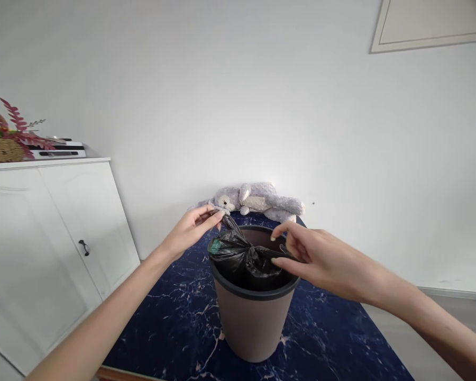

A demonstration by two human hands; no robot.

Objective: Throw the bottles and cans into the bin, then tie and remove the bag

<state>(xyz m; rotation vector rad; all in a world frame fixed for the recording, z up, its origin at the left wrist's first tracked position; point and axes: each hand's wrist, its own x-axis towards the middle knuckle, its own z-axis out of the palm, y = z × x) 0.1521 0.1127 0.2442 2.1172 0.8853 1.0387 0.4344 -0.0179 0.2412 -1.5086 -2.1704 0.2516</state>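
A black plastic garbage bag [244,259] sits in the mouth of a brownish-grey trash can [256,323] with a dark rim. Its neck is gathered into a twist or knot, and something green shows through the plastic at the left. My left hand [196,225] pinches one twisted end of the bag above the can's left rim. Over the right rim, my right hand [307,254] has its lower fingers curled round the other end, with index finger and thumb apart. The palm side of that grip is partly hidden.
The can stands on a dark blue marble-patterned tabletop [174,317]. A grey plush toy [257,201] lies behind it by the white wall. To the left stands a white cabinet [63,238] bearing a wicker basket [2,150] of artificial plants and a white device [61,152].
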